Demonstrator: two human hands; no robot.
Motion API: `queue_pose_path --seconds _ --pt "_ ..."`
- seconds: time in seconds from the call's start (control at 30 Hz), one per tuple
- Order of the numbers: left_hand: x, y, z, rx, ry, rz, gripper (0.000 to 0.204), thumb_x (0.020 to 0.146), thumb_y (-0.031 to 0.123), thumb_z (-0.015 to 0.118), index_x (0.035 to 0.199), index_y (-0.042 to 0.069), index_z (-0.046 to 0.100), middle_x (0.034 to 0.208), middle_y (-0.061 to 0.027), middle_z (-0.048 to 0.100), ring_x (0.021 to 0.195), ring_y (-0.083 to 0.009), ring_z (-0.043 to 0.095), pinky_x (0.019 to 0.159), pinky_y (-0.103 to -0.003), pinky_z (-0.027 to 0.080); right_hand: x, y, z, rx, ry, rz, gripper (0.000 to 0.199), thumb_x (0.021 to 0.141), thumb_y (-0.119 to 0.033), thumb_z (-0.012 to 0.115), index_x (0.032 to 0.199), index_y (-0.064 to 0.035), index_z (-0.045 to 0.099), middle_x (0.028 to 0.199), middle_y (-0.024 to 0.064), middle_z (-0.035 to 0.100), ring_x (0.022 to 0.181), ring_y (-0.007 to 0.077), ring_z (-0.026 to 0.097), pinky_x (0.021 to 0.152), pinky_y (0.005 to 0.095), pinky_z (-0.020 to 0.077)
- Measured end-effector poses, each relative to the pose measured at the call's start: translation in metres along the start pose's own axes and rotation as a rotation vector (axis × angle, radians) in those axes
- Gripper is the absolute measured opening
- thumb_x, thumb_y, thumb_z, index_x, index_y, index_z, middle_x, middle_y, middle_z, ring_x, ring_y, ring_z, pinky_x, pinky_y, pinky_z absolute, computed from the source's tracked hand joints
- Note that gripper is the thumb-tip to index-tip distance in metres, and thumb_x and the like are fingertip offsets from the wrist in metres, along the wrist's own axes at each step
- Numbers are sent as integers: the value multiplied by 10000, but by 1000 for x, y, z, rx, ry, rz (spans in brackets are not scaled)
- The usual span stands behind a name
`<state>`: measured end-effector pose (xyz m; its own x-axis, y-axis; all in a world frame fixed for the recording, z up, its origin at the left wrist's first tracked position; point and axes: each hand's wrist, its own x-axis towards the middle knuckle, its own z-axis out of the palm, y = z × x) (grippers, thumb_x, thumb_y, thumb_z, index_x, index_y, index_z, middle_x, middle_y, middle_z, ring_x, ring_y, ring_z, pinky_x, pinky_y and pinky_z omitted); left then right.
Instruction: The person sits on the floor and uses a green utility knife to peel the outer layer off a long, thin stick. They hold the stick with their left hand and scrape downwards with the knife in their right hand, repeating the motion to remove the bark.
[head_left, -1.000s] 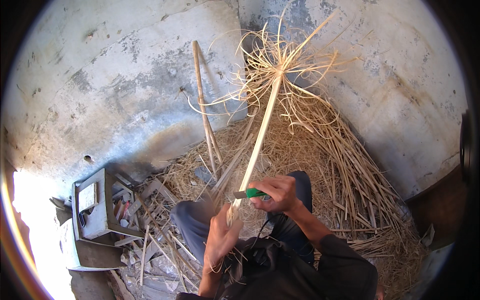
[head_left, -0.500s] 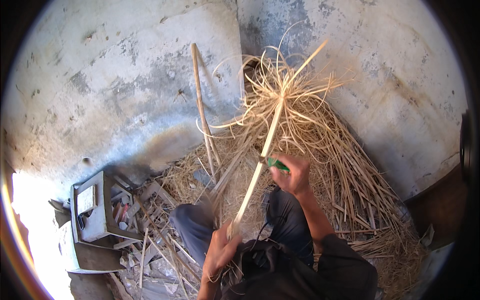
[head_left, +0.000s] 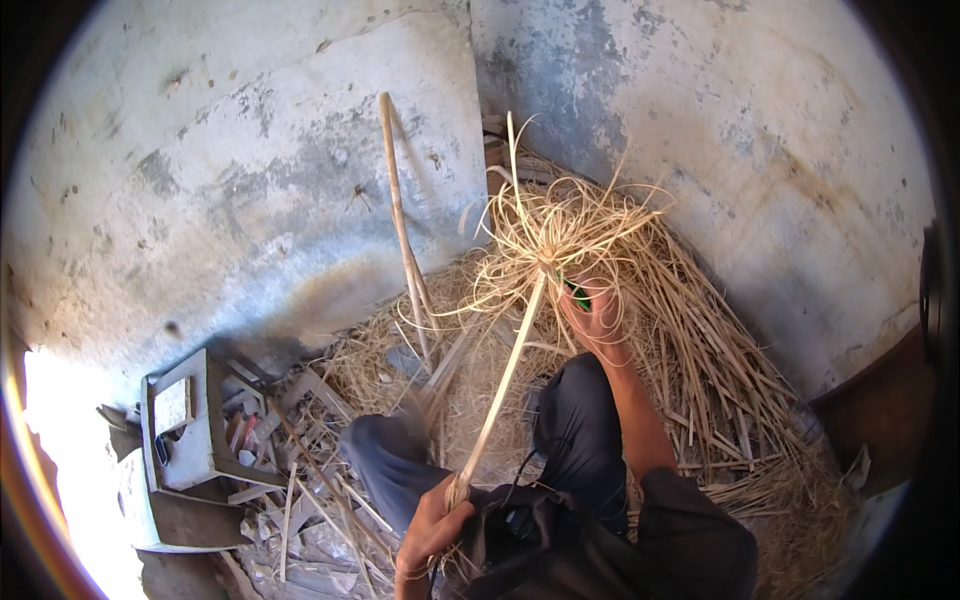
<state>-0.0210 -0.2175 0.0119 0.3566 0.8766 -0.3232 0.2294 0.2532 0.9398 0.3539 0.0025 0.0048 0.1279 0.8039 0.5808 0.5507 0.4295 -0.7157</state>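
Observation:
A pale, thin wooden stick (head_left: 505, 385) slants up and away from my lap. Its near end, with some frayed fibres, is in my closed left hand (head_left: 436, 522). Long curled shavings (head_left: 553, 222) fan out in a tuft around its far part. My right hand (head_left: 597, 316) is closed around a green-handled tool (head_left: 578, 295), probably a knife, right beside the stick just below the tuft. Shavings hide part of that hand and the tool's blade.
Cut strips and shavings (head_left: 690, 340) are heaped ahead and to the right, against peeling walls. A long pole (head_left: 397, 205) leans on the wall. At the left lies a wooden box-like frame (head_left: 205, 425) among scraps (head_left: 310, 510). My knees (head_left: 580, 400) are on both sides of the stick.
My right hand has moved away from me along the stick, up to the tuft. The stick's far end has dropped and swung left. My left hand stays near my lap.

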Motion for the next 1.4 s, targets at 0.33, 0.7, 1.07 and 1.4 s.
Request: queue_pose_path --seconds 0.33,0.7,1.07,1.4 --pt "33 57 2 102 313 58 336 1077 288 721 1063 -34 628 752 -87 559 739 -122 490 658 -364 449 -51 -69 25 203 -126 28 402 1086 -442 659 1147 -74 808 698 -6 624 575 76 533 521 311 406" --pt "50 92 16 276 389 255 284 1012 182 784 1139 -46 673 796 -213 722 695 -330 735 669 -412 541 -73 -120 37 14 -270 -264 290 938 -331 809 1060 -68 814 893 89 807 701 254 777 626 356 613" --pt "50 90 20 397 490 377 269 1000 155 799 1134 -31 657 845 -271 731 810 -490 732 692 -470 555 -67 -125 28 -113 -209 -295 300 954 -387 795 1034 -99 826 865 71 811 667 230 774 595 348 605" --pt "15 83 21 392 468 185 264 1012 179 771 1096 -28 632 852 -282 724 814 -488 731 700 -470 554 -6 -52 -26 -382 72 48 379 1064 -411 679 1165 -70 810 727 94 758 615 232 738 558 374 547"
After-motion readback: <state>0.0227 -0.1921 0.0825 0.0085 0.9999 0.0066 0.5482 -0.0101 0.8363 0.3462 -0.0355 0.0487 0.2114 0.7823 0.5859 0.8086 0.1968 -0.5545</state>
